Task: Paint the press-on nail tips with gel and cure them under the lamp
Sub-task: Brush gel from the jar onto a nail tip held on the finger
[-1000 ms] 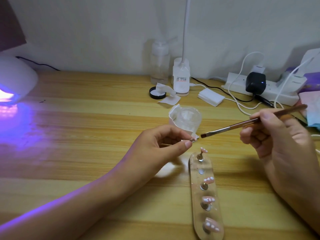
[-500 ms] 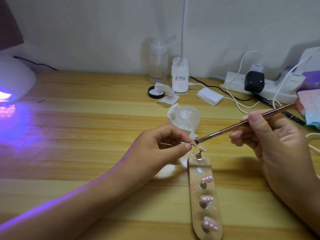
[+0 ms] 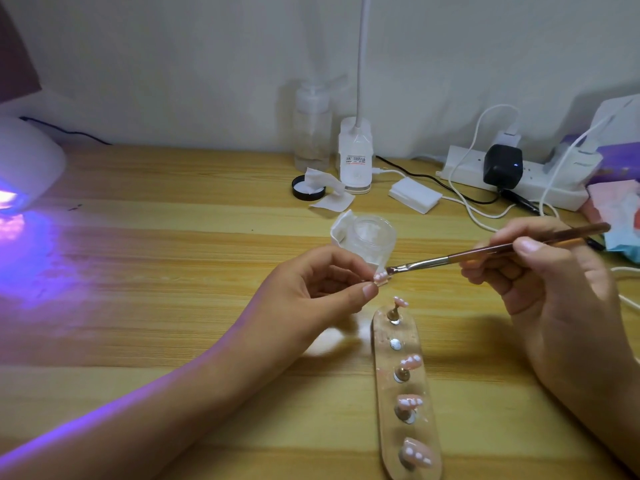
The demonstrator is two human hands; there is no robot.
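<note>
The pink, white-dotted nail tip (image 3: pixel 380 278) is pinched between thumb and forefinger of the left hand (image 3: pixel 311 296), above the middle of the table (image 3: pixel 173 306); whatever it is mounted on is hidden by the fingers. The right hand (image 3: pixel 554 282) grips the gel brush (image 3: pixel 485 252) like a pen, bristles meeting the tip's edge. Just beside, a clear stand (image 3: pixel 382 372) bearing four more tips runs to the near edge, its end cut off. The curing lamp (image 3: pixel 27 161) glows violet at the left edge, partly out of frame

Left hand (image 3: pixel 311 292) pinches a nail tip (image 3: pixel 380 278) — right hand's (image 3: pixel 540 271) brush (image 3: pixel 485 252) touches it.
</note>
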